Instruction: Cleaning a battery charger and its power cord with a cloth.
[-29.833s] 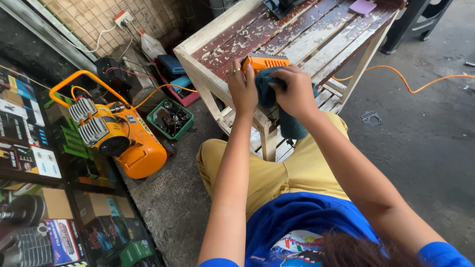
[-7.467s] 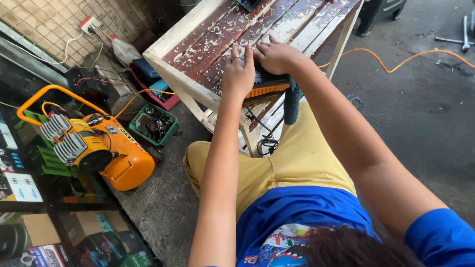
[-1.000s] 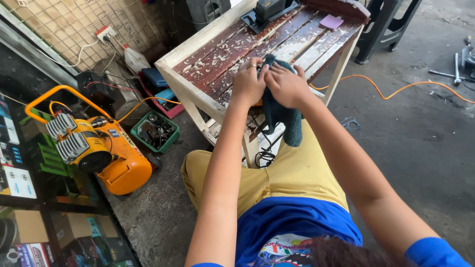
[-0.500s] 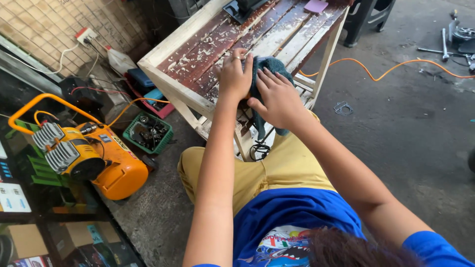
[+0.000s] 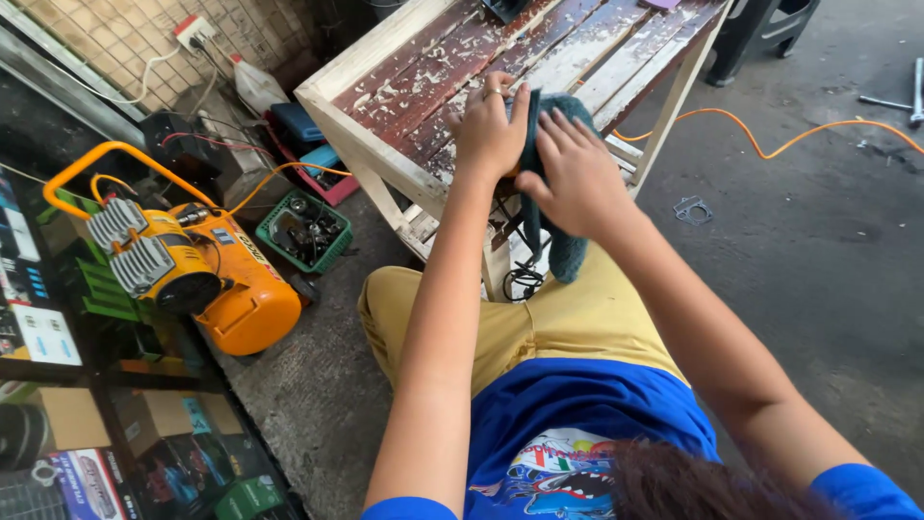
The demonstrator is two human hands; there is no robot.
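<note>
A: What is the biggest thing in front of you?

B: A wooden bench (image 5: 404,72) with a pale frame and slats of worn, flaking dark red paint. It fills the top centre of the view, and you sit at its near edge in yellow trousers (image 5: 539,318) and a blue shirt (image 5: 587,424).

A: And to your left?

B: An orange compressor (image 5: 207,279) with a curved orange handle stands on the concrete floor (image 5: 818,241), well apart from the bench. Between the two sits a small green crate (image 5: 306,231) of metal parts. An orange cord (image 5: 799,140) snakes over the floor on your right, running in behind the bench.

A: Where are your hands?

B: Both are at the bench's near edge, side by side. Your left hand (image 5: 489,125), a ring on one finger, lies flat, fingers together and pointing away from you. Your right hand (image 5: 576,178) presses its spread fingers onto a dark teal cloth (image 5: 563,252).

A: Where is the cloth exactly?

B: It is bunched on the slats between your hands and hangs down over the edge toward your lap. Neither hand is clenched round it. Something orange shows just under your left palm; you cannot tell what.
</note>
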